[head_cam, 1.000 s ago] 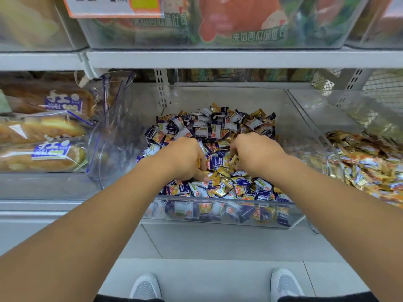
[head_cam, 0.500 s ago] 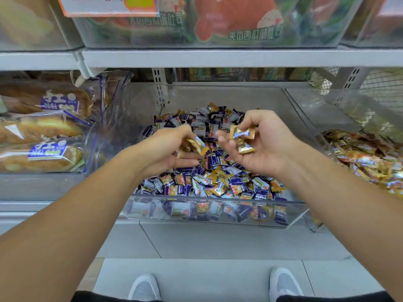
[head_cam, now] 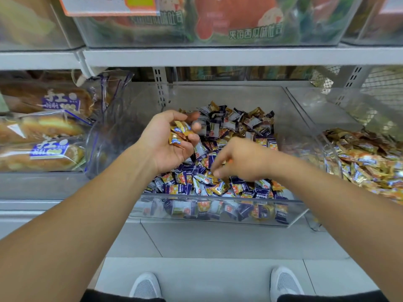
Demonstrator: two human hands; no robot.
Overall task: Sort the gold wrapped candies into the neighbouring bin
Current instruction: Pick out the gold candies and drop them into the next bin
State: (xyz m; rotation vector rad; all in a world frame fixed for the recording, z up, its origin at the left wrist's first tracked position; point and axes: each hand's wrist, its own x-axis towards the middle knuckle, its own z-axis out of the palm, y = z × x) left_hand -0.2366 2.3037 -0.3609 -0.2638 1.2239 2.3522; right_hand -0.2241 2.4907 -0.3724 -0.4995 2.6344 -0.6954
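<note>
Step, as judged: gathering gold pieces from mixed bin [head_cam: 218, 216], transfer not yet made.
Right hand [head_cam: 242, 159] down on front of pile, fingers [head_cam: 214, 172] blurred; pinching or not, cannot tell.
Left hand [head_cam: 172, 140] palm up above pile, fingers curled round gold wrapped candies [head_cam: 180, 135].
Neighbouring bin [head_cam: 331, 149] to right, gold pile inside.
Next calls for: pick clean gold piece, carry handful over dividing wall.

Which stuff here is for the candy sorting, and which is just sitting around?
For the job: left hand holding gold candies; right hand reaching into the mixed candy bin; gold candy bin.

Just sitting around: bread loaves, top-shelf snack packs.
</note>
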